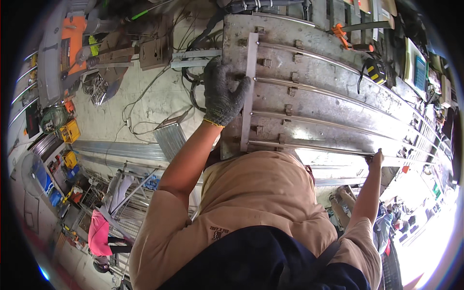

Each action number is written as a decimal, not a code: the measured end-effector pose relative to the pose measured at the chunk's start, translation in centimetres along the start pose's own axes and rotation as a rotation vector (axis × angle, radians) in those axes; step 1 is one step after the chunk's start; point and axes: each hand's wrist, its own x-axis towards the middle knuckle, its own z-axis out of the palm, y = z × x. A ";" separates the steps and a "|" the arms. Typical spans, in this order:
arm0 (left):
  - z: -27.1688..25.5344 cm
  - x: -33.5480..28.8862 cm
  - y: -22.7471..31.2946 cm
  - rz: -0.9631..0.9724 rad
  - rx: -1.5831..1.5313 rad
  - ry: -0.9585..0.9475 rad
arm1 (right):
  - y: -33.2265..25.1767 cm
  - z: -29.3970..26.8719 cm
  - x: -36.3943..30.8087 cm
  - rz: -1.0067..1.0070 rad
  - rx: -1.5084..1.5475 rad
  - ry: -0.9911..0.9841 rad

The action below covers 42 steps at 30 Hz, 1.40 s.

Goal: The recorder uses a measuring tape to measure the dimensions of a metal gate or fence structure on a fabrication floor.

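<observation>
My left hand (223, 92), in a dark grey knit glove with a yellow cuff, is closed at the edge of a flat metal bar (250, 63), its fingertips against the bar. The bar lies crosswise over the left end of a steel worktable (309, 60). Several long shiny metal rods (333, 90) run from it to the right, among small metal blocks (288, 109) on the tabletop. Far to the right, my right hand (377, 157) is closed on the nearest rod by the table's front edge; its fingers look small and partly hidden.
An orange clamp (341, 36) and a yellow-black tape measure (375, 71) sit toward the table's far right side. Cables (140, 104) trail across the floor at left, beside stacked metal profiles (170, 140). A person in a pink top (99, 234) is at lower left.
</observation>
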 end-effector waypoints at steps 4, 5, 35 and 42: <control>0.1 -1.0 2.2 -0.061 0.118 -0.101 | 3.2 2.1 1.4 -0.178 -0.128 0.184; 0.1 -1.3 2.4 -0.022 0.204 -0.117 | 3.4 2.1 2.2 -0.180 -0.123 0.186; -0.8 -3.5 0.4 -0.240 -0.175 -0.256 | 2.7 3.9 -3.1 -0.307 -0.556 0.286; 0.3 -3.5 0.2 -0.260 -0.024 -0.322 | 2.3 3.8 -0.6 -0.322 -0.682 0.245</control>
